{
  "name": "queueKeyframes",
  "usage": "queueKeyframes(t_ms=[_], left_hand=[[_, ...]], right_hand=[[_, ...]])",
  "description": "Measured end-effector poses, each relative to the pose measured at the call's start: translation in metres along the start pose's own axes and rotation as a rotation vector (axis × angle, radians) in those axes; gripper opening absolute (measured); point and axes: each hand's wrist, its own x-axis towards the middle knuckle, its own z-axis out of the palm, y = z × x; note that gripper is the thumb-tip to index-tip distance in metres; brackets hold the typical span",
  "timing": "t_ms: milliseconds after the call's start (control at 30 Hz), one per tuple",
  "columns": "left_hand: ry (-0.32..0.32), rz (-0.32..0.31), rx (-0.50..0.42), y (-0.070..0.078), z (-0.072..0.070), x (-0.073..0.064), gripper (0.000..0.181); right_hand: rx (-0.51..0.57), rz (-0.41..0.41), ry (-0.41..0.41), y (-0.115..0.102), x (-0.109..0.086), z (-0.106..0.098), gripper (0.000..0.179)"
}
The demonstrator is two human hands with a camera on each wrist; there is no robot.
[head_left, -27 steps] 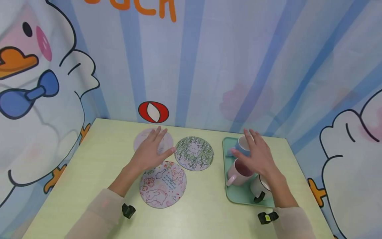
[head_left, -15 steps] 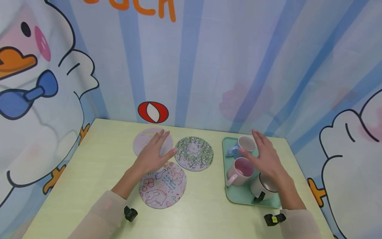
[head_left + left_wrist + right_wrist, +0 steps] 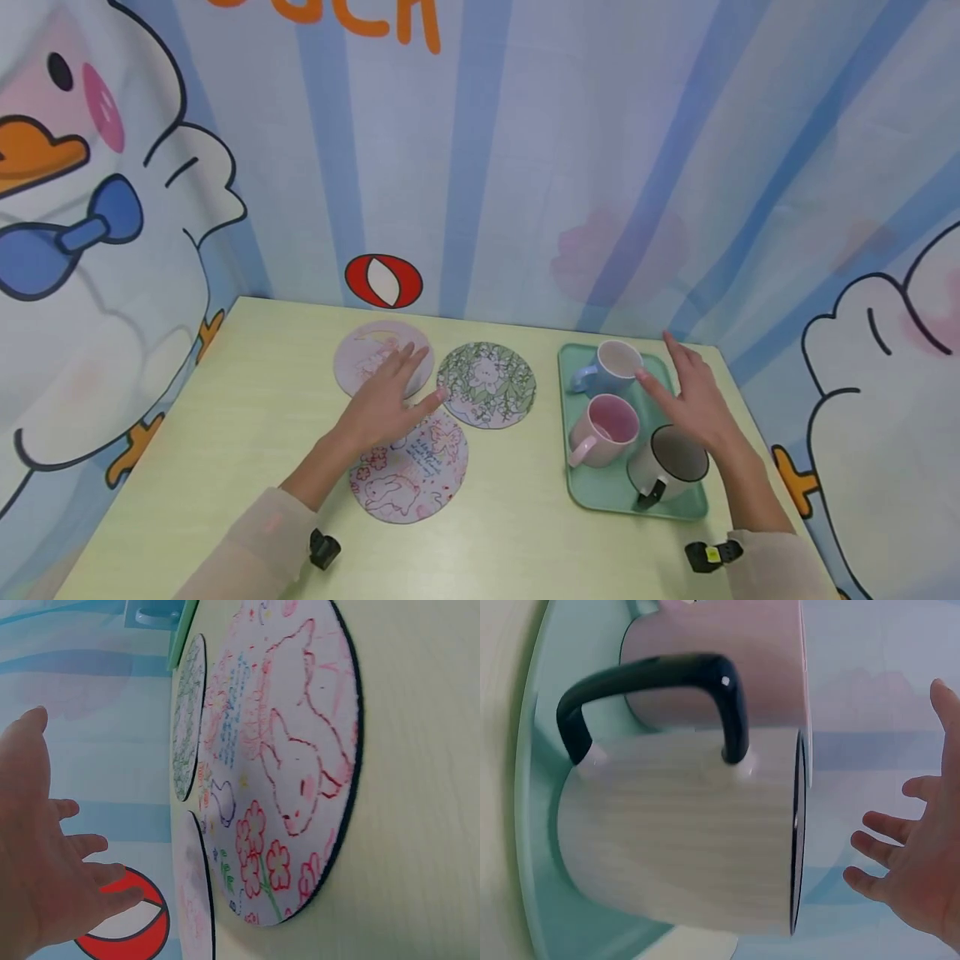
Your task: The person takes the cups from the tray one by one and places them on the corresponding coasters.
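Note:
My left hand (image 3: 382,404) is held with fingers straight above the round coasters, touching none that I can tell. Below it lie a coaster with a red rabbit drawing (image 3: 408,483) and a lilac coaster (image 3: 356,362); a green leafy coaster (image 3: 491,387) is to their right. At the right stands a green tray (image 3: 600,493) with a blue mug (image 3: 600,379), a pink mug (image 3: 596,450) and a white mug with a black handle (image 3: 656,471). My right hand (image 3: 697,400) hovers, open and holding nothing, over the tray's right side; in the right wrist view it is beyond the white mug's rim (image 3: 799,832).
A pale yellow table (image 3: 517,533) carries everything. Behind it hangs a blue striped curtain (image 3: 510,167) with cartoon ducks at both sides and a red-and-white ball print (image 3: 384,282). Small black cameras (image 3: 324,550) sit at both wrists.
My right hand has moved to the right, away from above the mugs, so the blue and white mugs show more fully. My left hand has come slightly nearer, uncovering more of the lilac coaster.

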Motion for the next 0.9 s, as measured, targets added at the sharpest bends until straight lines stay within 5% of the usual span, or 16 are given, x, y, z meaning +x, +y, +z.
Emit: queueKeyframes(t_ms=[300, 900], left_hand=[[-0.035, 0.021, 0.065, 0.000, 0.011, -0.005, 0.090], [-0.076, 0.040, 0.246, -0.003, 0.029, -0.017, 0.087]], right_hand=[[0.066, 0.008, 0.029, 0.026, -0.006, -0.003, 0.078], [0.170, 0.203, -0.094, 0.061, -0.012, -0.007, 0.077]])
